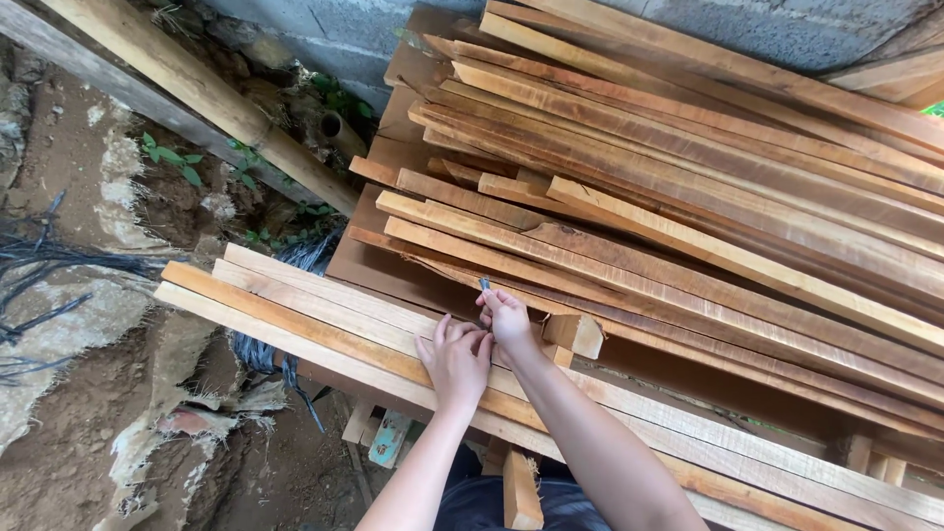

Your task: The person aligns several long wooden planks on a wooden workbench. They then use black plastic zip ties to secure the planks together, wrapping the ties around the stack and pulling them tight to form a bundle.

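Head view, steeply down, close

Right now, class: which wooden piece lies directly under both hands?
The pale front plank; left hand and right hand, holding a small pencil-like tool, rest on it, unlike the redder stacked boards.

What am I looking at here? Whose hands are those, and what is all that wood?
The camera sits on a person's head and looks down, so you see that person's own two arms. The left hand lies flat on a pale wooden plank. The right hand pinches a small thin tool, maybe a pencil; it is too small to tell. Behind lies a big pile of reddish boards. At the left are dirt ground, a thick pole and black wires.
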